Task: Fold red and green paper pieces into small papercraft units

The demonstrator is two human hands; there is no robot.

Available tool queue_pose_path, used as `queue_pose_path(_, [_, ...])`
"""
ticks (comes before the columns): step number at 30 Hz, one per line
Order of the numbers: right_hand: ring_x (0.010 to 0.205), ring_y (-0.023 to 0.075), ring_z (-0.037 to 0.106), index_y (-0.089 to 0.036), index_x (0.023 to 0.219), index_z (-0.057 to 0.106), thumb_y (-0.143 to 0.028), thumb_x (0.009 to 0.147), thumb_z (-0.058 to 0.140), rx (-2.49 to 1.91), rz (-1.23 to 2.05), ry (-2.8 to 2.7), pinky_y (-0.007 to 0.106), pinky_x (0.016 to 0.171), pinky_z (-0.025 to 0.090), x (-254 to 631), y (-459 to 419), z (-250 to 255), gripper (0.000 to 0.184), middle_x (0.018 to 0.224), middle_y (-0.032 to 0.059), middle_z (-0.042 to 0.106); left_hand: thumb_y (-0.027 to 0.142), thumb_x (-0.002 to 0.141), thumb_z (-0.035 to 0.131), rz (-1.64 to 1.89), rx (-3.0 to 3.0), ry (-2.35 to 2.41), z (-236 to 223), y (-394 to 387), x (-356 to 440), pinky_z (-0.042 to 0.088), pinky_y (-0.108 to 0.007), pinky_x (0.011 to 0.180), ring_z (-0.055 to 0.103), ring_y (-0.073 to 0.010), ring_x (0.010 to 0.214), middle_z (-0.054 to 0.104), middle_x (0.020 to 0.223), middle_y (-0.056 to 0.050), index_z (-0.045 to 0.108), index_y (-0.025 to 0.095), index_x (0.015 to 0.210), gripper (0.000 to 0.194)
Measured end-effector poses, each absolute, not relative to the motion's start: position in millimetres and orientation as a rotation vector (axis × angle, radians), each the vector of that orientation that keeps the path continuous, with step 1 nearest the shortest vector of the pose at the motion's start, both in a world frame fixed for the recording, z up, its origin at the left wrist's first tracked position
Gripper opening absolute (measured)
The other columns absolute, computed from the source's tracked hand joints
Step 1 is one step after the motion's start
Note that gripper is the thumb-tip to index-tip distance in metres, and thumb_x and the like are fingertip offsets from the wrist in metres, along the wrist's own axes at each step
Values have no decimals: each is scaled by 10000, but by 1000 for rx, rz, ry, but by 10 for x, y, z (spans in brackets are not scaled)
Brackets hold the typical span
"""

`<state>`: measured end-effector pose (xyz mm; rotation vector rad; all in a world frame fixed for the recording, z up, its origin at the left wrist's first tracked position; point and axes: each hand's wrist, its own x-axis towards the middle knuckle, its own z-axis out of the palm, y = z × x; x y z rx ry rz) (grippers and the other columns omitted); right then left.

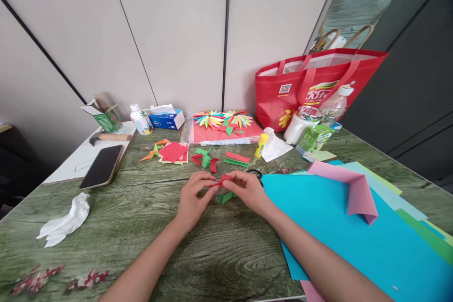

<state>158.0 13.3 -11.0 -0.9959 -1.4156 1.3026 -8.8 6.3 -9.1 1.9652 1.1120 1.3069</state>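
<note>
Between my two hands is a small folded piece of red paper (223, 180), pinched at both ends just above the table. My left hand (197, 197) grips its left end with thumb and fingers. Its right end sits between the thumb and fingers of my right hand (249, 190). Just below lies a folded green paper piece (226, 197), partly hidden by my right hand. Beyond my hands are joined red and green folded pieces (204, 158) and red and green folded strips (237, 158). Black scissors handles (256, 173) show behind my right hand.
A yellow glue stick (261, 145) stands beside a white tissue. Large blue paper (304, 212) with a folded pink sheet (357, 186) covers the right side. At left are a phone (102, 166), a hammer (111, 137) and crumpled tissue (67, 221). A red bag (272, 101) stands behind.
</note>
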Motion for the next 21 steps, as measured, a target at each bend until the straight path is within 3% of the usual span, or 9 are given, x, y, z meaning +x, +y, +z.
queue_pose_path(7, [617,127,567,-159,695,608,-347,635,688,-961,1331,-1413,266,623,463,1572,121,-136,213,675,-1,627,287,741,581,1036,1562,1137,-39,18,-41,442,-242,542,535,-122,526,609,577,0,640,159,799,152])
queue_pose_path(12, [602,136,579,-160,693,609,-353,645,682,-956,1374,-1426,275,614,479,1566,115,-135,212,646,1,631,295,713,604,1001,1417,1084,3,16,-37,432,-226,568,524,-113,568,601,607,-8,611,142,654,165])
queue_pose_path(21, [801,171,603,-208,866,674,-313,751,580,-979,1190,-1571,302,725,486,1580,95,-91,182,868,38,669,269,635,671,949,1276,1060,26,-41,10,403,-210,522,472,-90,517,552,566,21,598,142,659,148])
